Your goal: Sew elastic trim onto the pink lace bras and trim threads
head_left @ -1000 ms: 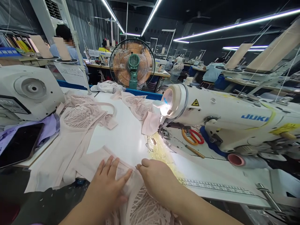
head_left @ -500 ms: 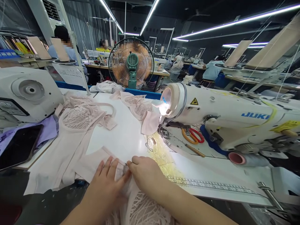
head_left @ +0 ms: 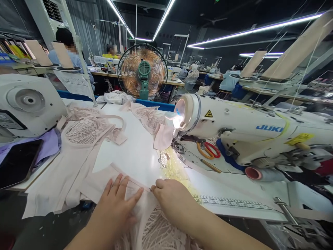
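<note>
A pale pink lace bra [head_left: 158,225] hangs over the table's front edge, its plain band [head_left: 100,178] lying on the white top. My left hand [head_left: 114,201] rests on the band with its fingers spread flat. At the end of the band's seam, my right hand [head_left: 174,198] is closed, pinching the edge between thumb and fingers; its fingertips are partly hidden. The lace part falls below and between my wrists. Beyond my right hand, another pale pink lace piece [head_left: 153,123] reaches under the needle area of a white sewing machine [head_left: 229,121].
More pale pink lace garments [head_left: 80,133] lie on the left, near a phone [head_left: 20,161]. Orange-and-red-handled scissors [head_left: 208,150], an awl-like tool [head_left: 210,165] and a thread cone [head_left: 265,173] lie by the machine. A ruler strip [head_left: 234,203] runs along the front; a fan [head_left: 144,71] stands behind.
My right hand has moved a little right along with the pinched edge, and the band's seam lies straighter. My left thumb is now farther from my right hand. The view has shifted slightly.
</note>
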A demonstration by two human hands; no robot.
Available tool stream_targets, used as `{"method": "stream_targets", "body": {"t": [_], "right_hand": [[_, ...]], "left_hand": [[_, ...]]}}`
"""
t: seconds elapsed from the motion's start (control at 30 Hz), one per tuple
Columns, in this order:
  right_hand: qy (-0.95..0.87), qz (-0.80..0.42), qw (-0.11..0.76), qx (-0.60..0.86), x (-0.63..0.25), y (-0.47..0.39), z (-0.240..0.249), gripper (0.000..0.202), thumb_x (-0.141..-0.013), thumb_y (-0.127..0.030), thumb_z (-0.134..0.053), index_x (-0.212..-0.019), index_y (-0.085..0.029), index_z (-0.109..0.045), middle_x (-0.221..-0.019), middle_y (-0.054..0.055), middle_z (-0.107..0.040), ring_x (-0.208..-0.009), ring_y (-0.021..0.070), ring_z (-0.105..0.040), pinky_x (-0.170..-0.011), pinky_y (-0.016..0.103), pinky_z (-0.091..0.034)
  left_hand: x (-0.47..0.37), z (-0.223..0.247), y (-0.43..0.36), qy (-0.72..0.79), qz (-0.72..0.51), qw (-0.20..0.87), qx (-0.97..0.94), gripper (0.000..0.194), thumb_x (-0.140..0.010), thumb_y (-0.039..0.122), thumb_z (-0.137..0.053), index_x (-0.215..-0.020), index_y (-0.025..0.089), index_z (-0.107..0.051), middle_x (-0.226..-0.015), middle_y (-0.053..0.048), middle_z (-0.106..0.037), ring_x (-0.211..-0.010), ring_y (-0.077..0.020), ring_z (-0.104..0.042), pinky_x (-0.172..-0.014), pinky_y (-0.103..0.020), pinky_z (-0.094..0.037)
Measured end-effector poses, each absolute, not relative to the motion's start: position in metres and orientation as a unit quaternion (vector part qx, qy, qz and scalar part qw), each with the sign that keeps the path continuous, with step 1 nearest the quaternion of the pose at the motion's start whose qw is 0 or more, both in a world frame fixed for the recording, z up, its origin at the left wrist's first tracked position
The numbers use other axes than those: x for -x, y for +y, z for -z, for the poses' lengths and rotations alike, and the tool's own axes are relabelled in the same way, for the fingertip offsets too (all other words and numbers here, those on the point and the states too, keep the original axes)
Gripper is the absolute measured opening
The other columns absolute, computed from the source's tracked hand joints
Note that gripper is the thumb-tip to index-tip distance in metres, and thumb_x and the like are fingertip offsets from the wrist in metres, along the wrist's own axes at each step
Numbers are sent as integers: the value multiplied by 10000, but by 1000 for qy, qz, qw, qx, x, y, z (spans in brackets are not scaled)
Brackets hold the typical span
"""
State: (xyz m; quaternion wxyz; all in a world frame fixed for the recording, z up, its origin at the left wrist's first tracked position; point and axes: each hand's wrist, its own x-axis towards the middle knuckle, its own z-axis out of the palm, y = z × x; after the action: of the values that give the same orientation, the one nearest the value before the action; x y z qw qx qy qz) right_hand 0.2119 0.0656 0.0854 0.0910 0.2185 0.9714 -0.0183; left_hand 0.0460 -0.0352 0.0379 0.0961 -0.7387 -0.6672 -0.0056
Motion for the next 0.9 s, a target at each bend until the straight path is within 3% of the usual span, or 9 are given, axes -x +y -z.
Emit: {"method": "stream_targets", "body": {"t": [0.13,0.23,0.3,0.4,0.47,0.57,0.67,0.9], "right_hand": [[956,42,80,-278,-219,61,-86,199,-708,-35,-510,-817,-173,-605,-757,51,-606,-650,196,-571,-524,297,-318],[922,113,12,-371,-226,51,-86,146,-824,-87,-434,-813,-177,-548,-779,47,-599,-648,178,-561,-530,277,-331],[892,199,-37,-403,-229,43,-84,190,-907,-148,-338,-799,-185,-489,-765,38,-588,-633,160,-543,-537,258,-351],[869,303,-88,-382,-230,34,-79,204,-937,-182,-284,-826,-200,-454,-782,27,-588,-669,153,-543,-579,244,-381],[866,322,-109,-368,-228,34,-76,194,-936,-182,-287,-838,-206,-453,-806,26,-591,-693,153,-543,-603,244,-387],[870,305,-103,-373,-225,41,-72,193,-925,-175,-310,-793,-204,-447,-750,15,-572,-650,145,-520,-574,233,-368],[898,222,-98,-368,-219,51,-69,161,-892,-133,-374,-789,-187,-486,-774,24,-565,-672,142,-515,-582,230,-346],[941,65,-51,-329,-203,61,-61,121,-778,-97,-507,-778,-200,-570,-701,-9,-516,-590,122,-459,-495,243,-220]], "left_hand": [[-43,-42,-35,-674,7,79,735,690,-580,389,-808,-1219,386,-546,-1301,-139,-537,-1225,-407,-432,-968,-570,-350],[-39,-40,-32,-663,45,85,742,532,-668,464,-725,-1172,362,-591,-1291,-152,-543,-1208,-393,-457,-934,-614,-364],[-38,-37,-30,-649,99,111,746,372,-747,449,-643,-1082,287,-653,-1275,-153,-556,-1196,-371,-475,-947,-619,-362],[-41,-33,-30,-621,138,126,761,276,-841,297,-513,-989,128,-673,-1191,-167,-606,-1093,-281,-570,-920,-423,-484],[-46,-31,-32,-601,132,131,777,308,-858,212,-454,-1067,67,-629,-1139,-183,-625,-1015,-244,-617,-802,-312,-554],[-53,-28,-36,-583,130,156,787,367,-845,214,-476,-1193,132,-559,-1162,-176,-611,-1075,-295,-584,-803,-380,-556],[-58,-26,-38,-576,114,164,793,398,-795,240,-561,-1193,221,-560,-1197,-170,-593,-1130,-351,-540,-842,-467,-525],[-56,-22,-37,-577,91,160,796,455,-778,261,-577,-1228,246,-516,-1202,-151,-598,-1134,-337,-540,-866,-454,-509]]}}
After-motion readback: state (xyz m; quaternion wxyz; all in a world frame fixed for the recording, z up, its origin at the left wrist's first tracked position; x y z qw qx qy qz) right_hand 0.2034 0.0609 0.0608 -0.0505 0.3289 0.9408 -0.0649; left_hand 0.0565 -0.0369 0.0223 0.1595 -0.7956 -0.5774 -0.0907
